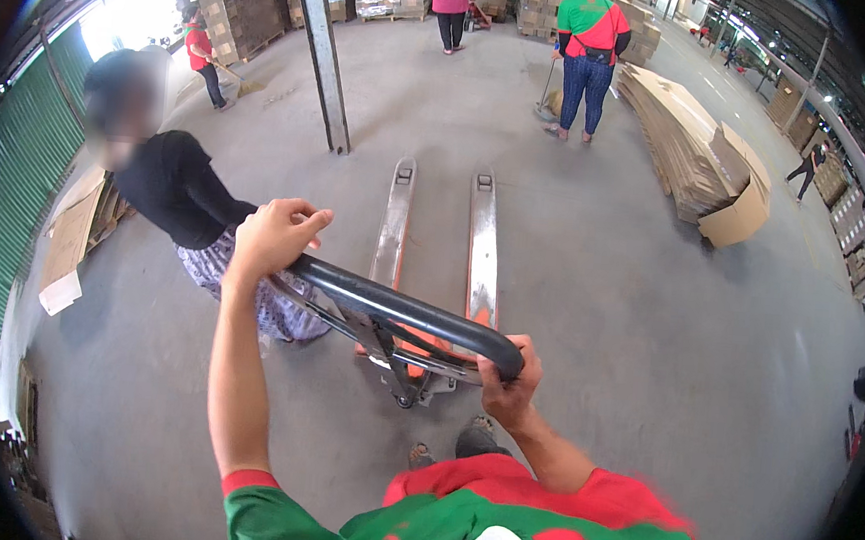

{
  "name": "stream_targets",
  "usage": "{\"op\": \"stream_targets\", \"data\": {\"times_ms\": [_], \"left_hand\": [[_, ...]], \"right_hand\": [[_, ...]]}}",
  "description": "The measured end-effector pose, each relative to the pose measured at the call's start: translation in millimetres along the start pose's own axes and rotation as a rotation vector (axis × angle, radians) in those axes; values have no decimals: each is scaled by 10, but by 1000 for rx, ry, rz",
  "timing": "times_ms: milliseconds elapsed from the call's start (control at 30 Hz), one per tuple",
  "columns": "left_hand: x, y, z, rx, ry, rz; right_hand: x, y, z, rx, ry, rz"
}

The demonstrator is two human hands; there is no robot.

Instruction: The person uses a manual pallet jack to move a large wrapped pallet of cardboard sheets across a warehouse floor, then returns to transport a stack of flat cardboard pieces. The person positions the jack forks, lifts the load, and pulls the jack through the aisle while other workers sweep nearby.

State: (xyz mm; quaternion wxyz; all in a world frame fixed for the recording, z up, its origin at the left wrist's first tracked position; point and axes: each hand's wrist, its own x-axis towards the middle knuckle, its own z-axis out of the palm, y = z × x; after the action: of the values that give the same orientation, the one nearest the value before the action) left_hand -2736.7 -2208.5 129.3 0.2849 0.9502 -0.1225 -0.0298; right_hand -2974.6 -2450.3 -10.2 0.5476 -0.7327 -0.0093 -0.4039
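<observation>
A pallet jack's black handle (405,310) slants across in front of me, its right end nearer to me. My left hand (277,234) lies over the handle's far left end, thumb sticking out to the right and fingers bent over it, partly hidden. Around the right end, my right hand (512,384) is closed, its fingers wrapped on the bar. Beyond the handle, the pallet jack's two worn metal forks (484,244) with orange edges point away from me, low over the floor, with no load on them.
A person in a black top (179,187) stands close on the left, beside the handle. A steel post (324,62) rises ahead. Flattened cardboard (687,142) is stacked at right. People with sweeping tools (588,55) and stacked cartons (235,5) are farther off on the grey floor (649,335).
</observation>
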Motion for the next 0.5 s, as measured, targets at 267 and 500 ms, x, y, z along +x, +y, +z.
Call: {"op": "stream_targets", "data": {"times_ms": [267,500], "left_hand": [[646,-454,-47,-220,-368,5],[692,-321,31,-187,-273,1]], "right_hand": [[-89,174,78,-88,192,-73],[-35,269,84,-137,296,-80]]}}
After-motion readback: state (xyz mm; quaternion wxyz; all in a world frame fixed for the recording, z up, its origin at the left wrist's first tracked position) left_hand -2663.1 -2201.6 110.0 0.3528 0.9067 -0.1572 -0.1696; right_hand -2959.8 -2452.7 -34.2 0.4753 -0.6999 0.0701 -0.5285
